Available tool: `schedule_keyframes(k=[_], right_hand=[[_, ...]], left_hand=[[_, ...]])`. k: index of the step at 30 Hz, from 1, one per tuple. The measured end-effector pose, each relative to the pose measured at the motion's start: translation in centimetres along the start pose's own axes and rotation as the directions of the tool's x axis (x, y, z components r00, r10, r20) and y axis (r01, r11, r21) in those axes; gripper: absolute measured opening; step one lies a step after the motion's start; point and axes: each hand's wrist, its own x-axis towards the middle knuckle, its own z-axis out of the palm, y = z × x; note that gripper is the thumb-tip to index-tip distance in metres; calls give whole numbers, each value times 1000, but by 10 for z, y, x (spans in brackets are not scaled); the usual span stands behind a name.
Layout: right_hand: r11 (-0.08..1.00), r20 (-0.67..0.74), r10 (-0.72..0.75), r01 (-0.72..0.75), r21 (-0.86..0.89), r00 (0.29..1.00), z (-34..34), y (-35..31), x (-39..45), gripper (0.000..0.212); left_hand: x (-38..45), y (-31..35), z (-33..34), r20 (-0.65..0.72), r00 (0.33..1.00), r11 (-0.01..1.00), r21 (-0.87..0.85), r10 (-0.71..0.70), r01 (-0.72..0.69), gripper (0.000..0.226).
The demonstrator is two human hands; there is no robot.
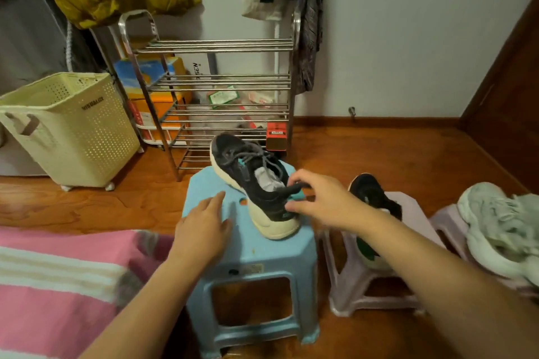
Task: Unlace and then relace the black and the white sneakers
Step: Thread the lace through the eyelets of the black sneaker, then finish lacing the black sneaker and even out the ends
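Wooden floor (379,148) ran under everything we recorded, with a steel shoe rack (215,79) against the wall and a cream laundry basket (73,128) to its left. We noted a pink striped blanket (52,280) at lower left. Three plastic stools stood in a row: a blue stool (250,256) in the middle, a lilac stool (376,297) to its right, and a second lilac stool (443,218) at the far right edge. White sneakers (501,230) lay heaped on that far stool. We saw one black sneaker (256,183) upright on the blue stool, toe pointing away, grey laces still threaded and loose; the other black sneaker (373,195) sat on the nearer lilac stool, partly behind the right forearm. Our right hand (320,201) pinched the heel collar of the sneaker on the blue stool between thumb and fingers. Our left hand (204,224) lay flat on the blue stool, fingers straight, holding nothing.
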Motion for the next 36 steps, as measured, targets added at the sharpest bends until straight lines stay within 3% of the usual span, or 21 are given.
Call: schedule_keyframes(k=[3,5,7,9,11,14,16,18,22,26,29,31,33,34,36], right_hand=[[997,-198,25,-10,75,980,16,0,-14,20],[986,-381,119,-63,154,917,1,13,-29,17],[969,-472,227,-150,195,852,-31,40,-53,16],[952,-514,305,-266,150,802,-67,77,-85,17],[928,-578,344,-361,90,740,-96,115,-118,18],[860,-628,444,-499,101,639,-112,168,-153,17],[803,-619,522,-583,124,587,-105,198,-164,17],[764,-601,571,-630,140,559,-94,223,-168,18],[757,-564,563,-651,58,604,-64,250,-158,25],[728,-467,616,-685,28,635,-55,252,-144,20],[678,-426,648,-733,-54,631,-64,230,-130,39],[794,-523,511,-608,-19,683,-65,186,-114,56],[944,-546,303,-324,61,781,-64,130,-96,70],[981,-516,186,-190,45,836,-63,103,-87,76],[988,-401,-47,-15,-151,915,-58,68,-68,82]], left_hand=[[-5,54,12,-4,995,972,-214,101,-99,62],[-14,94,19,-103,987,927,-346,120,-149,60],[-26,133,29,-234,962,890,-395,142,-228,55],[-31,174,47,-244,929,842,-402,279,-359,48],[-27,216,80,-49,896,847,-308,441,-433,51],[-15,268,142,357,861,930,-90,363,-356,70],[-8,282,177,435,864,962,-24,255,-272,64],[-6,286,198,418,886,980,-73,199,-186,51],[-18,275,186,255,938,957,-230,236,-179,31],[-38,244,127,107,951,897,-377,290,-231,24],[-46,209,64,-13,929,850,-398,370,-344,22],[-46,180,21,-33,902,833,-372,430,-410,27],[-41,148,-20,28,858,821,-306,513,-482,33],[-35,131,-38,85,827,817,-242,555,-524,35],[-14,92,-71,227,802,831,-81,553,-550,38]])
